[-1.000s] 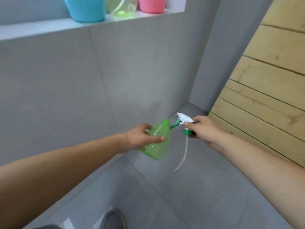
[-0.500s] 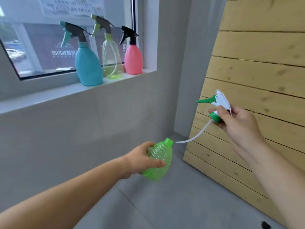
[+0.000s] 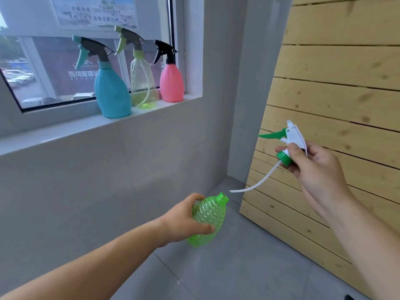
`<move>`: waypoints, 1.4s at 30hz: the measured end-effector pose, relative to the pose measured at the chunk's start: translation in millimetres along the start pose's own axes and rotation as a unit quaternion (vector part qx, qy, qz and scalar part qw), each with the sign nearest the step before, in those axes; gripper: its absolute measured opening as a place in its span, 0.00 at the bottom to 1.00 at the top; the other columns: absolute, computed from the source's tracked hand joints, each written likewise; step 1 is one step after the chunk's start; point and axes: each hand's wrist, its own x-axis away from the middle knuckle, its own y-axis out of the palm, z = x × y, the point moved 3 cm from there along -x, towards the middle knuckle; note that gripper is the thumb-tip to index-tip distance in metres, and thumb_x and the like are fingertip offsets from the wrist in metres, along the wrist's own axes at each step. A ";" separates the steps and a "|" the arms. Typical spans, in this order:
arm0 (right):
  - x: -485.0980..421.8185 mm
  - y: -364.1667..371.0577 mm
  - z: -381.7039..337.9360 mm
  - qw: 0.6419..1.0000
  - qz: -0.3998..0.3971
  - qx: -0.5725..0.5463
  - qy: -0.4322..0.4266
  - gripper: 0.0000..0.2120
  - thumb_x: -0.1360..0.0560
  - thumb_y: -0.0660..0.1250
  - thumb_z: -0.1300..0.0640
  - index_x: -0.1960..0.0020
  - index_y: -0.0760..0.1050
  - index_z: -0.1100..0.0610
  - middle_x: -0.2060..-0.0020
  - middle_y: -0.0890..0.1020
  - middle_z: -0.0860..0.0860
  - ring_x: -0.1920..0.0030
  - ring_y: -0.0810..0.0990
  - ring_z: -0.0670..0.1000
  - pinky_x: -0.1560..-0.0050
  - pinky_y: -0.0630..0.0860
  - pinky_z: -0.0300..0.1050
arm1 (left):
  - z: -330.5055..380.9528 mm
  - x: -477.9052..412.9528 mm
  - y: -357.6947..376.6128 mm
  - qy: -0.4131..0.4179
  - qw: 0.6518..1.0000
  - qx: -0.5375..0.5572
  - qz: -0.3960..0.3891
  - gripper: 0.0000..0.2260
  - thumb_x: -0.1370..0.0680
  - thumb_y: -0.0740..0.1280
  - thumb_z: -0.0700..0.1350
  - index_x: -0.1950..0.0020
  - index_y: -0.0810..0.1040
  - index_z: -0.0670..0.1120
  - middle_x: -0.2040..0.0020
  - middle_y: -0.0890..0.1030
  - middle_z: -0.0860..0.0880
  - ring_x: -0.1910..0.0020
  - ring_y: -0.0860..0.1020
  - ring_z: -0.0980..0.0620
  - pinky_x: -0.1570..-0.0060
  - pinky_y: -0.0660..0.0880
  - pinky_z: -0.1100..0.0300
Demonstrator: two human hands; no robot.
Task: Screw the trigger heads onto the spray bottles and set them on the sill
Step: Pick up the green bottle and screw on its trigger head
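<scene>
My left hand [image 3: 184, 219] grips a ribbed green spray bottle [image 3: 207, 219], tilted with its open neck pointing up and right. My right hand [image 3: 311, 167] holds a white trigger head [image 3: 292, 137] with a green lever and green screw collar, raised to the right of the bottle. Its white dip tube [image 3: 257, 182] curves down-left and ends just above the bottle's neck, outside it. On the white sill [image 3: 65, 128] stand three bottles with heads on: a blue bottle [image 3: 112, 92], a clear yellow-green bottle [image 3: 142, 83] and a pink bottle [image 3: 172, 83].
A window with a notice taped to the glass rises behind the sill. A grey tiled wall runs below the sill down to a grey tiled floor [image 3: 238, 267]. A slatted wooden panel [image 3: 335, 94] leans against the wall at the right.
The trigger head has come up and away from the bottle, so its tube now hangs in the air above the neck. My view has risen from the floor to the sill.
</scene>
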 end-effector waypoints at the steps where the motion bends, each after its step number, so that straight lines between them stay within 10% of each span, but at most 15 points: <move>1: -0.5 1.0 3.0 1.000 -0.004 0.004 0.005 0.06 0.20 0.64 0.58 0.48 0.80 0.55 0.54 0.87 0.53 0.51 0.85 0.49 0.46 0.79 0.45 | 0.8 -0.4 1.5 0.003 1.000 0.001 -0.002 0.32 0.34 0.80 0.50 0.33 0.71 0.57 0.44 0.82 0.51 0.47 0.84 0.50 0.47 0.83 0.53; 11: 16.2 38.1 50.9 0.976 -0.157 -0.034 0.146 0.09 0.23 0.66 0.65 0.44 0.77 0.63 0.51 0.86 0.59 0.52 0.83 0.52 0.47 0.82 0.47 | 22.7 4.7 18.2 0.042 0.992 0.102 -0.058 0.29 0.34 0.80 0.51 0.36 0.72 0.59 0.48 0.86 0.49 0.51 0.86 0.50 0.44 0.82 0.50; 23: 17.3 38.2 45.6 0.950 -0.292 0.047 0.103 0.20 0.29 0.70 0.60 0.37 0.73 0.58 0.50 0.85 0.53 0.49 0.82 0.53 0.42 0.78 0.54 | 34.0 18.9 18.7 0.057 0.978 0.189 -0.074 0.24 0.30 0.77 0.49 0.35 0.77 0.51 0.43 0.85 0.42 0.45 0.85 0.44 0.45 0.81 0.51; 34: 23.8 48.3 57.5 0.964 -0.230 0.107 0.078 0.13 0.26 0.71 0.56 0.43 0.76 0.56 0.54 0.81 0.51 0.59 0.81 0.44 0.58 0.78 0.37 | 37.0 22.3 21.1 0.061 0.978 0.187 -0.070 0.20 0.25 0.77 0.44 0.35 0.77 0.51 0.43 0.86 0.43 0.50 0.85 0.52 0.50 0.83 0.58; 42: 18.5 46.9 57.7 0.960 -0.255 0.019 0.113 0.14 0.25 0.71 0.62 0.41 0.76 0.60 0.56 0.81 0.53 0.57 0.80 0.50 0.51 0.79 0.46 | 40.0 20.2 18.1 0.057 0.978 0.190 -0.060 0.19 0.25 0.77 0.44 0.36 0.79 0.52 0.45 0.87 0.45 0.50 0.86 0.52 0.52 0.82 0.59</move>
